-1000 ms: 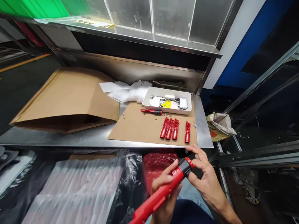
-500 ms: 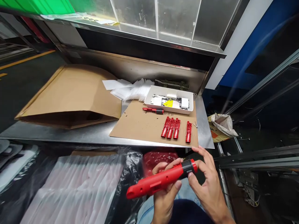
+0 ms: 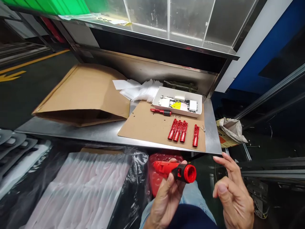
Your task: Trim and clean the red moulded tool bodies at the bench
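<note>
My left hand (image 3: pixel 166 194) grips a red plastic tube-shaped housing (image 3: pixel 164 168) with a black band near one end. Its round open mouth is turned to the right and toward me. My right hand (image 3: pixel 234 194) is off the housing, to its right, with bent fingers apart and nothing visible in them. Beyond the hands, several red moulded parts (image 3: pixel 177 131) lie in a group on a cardboard sheet (image 3: pixel 145 124), and one single red part (image 3: pixel 195 135) lies to their right. Behind them is a red tool with a black grip (image 3: pixel 160 112).
A white tray (image 3: pixel 201 109) holds small dark pieces, white blocks and a yellow label. White paper sheets (image 3: pixel 143 90) and a large cardboard box (image 3: pixel 95 92) are to its left. Wrapped pale sleeves (image 3: pixel 78 187) fill the lower left. A paper bag (image 3: pixel 231 132) stands beyond the metal table (image 3: pixel 213 127).
My right hand has let go of the housing's black-banded end and moved right. My left hand has turned the housing so its open mouth shows. The view has shifted slightly.
</note>
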The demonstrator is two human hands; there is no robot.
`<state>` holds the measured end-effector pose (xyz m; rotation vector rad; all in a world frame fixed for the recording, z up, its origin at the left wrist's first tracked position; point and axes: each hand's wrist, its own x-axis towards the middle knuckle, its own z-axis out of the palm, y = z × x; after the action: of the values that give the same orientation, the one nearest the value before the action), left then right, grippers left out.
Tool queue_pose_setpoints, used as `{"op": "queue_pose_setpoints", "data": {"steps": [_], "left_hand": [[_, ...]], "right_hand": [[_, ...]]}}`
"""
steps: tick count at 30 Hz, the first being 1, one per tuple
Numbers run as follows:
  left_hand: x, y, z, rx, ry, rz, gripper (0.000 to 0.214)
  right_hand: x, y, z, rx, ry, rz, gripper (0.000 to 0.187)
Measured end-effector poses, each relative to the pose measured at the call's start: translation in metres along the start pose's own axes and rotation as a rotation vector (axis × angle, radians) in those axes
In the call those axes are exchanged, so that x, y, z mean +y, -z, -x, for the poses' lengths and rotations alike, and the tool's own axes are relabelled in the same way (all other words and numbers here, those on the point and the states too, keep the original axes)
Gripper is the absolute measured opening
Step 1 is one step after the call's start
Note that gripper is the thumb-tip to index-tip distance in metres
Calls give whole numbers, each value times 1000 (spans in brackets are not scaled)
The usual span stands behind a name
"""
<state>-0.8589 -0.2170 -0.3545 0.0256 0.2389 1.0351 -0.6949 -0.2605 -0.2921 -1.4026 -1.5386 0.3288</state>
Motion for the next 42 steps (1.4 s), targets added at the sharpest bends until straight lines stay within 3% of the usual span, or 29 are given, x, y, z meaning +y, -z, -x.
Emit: {"op": "queue_pose_setpoints", "data": {"steps": [4, 11, 17, 24, 42], "left_hand": [[-7, 1, 2, 30, -23, -30, 29], [-15, 3, 6, 165, -69, -102, 56], [-12, -7, 8, 199, -50, -227, 42], [-14, -9, 11, 196, -32, -249, 44], [-16, -22, 15, 236, -66, -280, 49]], "right_hand": [[0, -7, 3, 36, -42, -18, 9], [-1, -17, 2, -62, 11, 19, 21], [-2, -23, -2, -139, 88, 84, 18], [3, -29, 3, -122, -16, -10, 4], [4, -22, 7, -91, -23, -19, 7]]}}
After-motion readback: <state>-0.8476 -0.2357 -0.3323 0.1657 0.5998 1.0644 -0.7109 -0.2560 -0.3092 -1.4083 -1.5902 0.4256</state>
